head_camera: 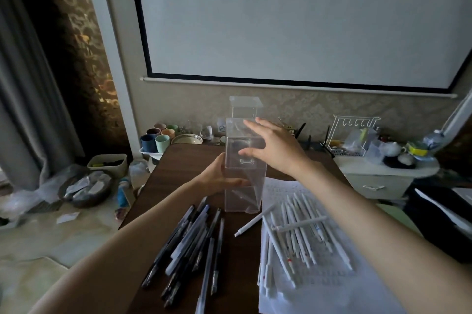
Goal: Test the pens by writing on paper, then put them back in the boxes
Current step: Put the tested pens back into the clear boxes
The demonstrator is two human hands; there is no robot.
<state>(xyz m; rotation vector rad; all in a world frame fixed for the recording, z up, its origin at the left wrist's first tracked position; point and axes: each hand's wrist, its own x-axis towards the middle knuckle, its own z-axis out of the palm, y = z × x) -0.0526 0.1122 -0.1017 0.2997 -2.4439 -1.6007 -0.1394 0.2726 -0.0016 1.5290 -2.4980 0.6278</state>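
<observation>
A pale projector screen (pixel 293 20) hangs behind my dark brown table (pixel 184 160). At the table's centre the clear box (pixel 242 193) stands upright. My left hand (pixel 217 175) grips its side at 9 o'clock, thumb across the front. My right hand (pixel 278 145) is spread flat-fingered against its upper part at 2 o'clock, holding nothing. Dark pens (pixel 189 242) lie heaped at 7 o'clock, and white pens (pixel 298 232) lie on paper (pixel 319 283) at 5 o'clock.

Single head-worn cam, wide-angle — faces fwd and down across a brown table (pixel 178 168) toward a wall (pixel 281 104) w/ a projector screen (pixel 293 20). Close range — left forearm (pixel 115 250) and right forearm (pixel 370 211) enter from the bottom corners; tabletop fills the lower centre.
</observation>
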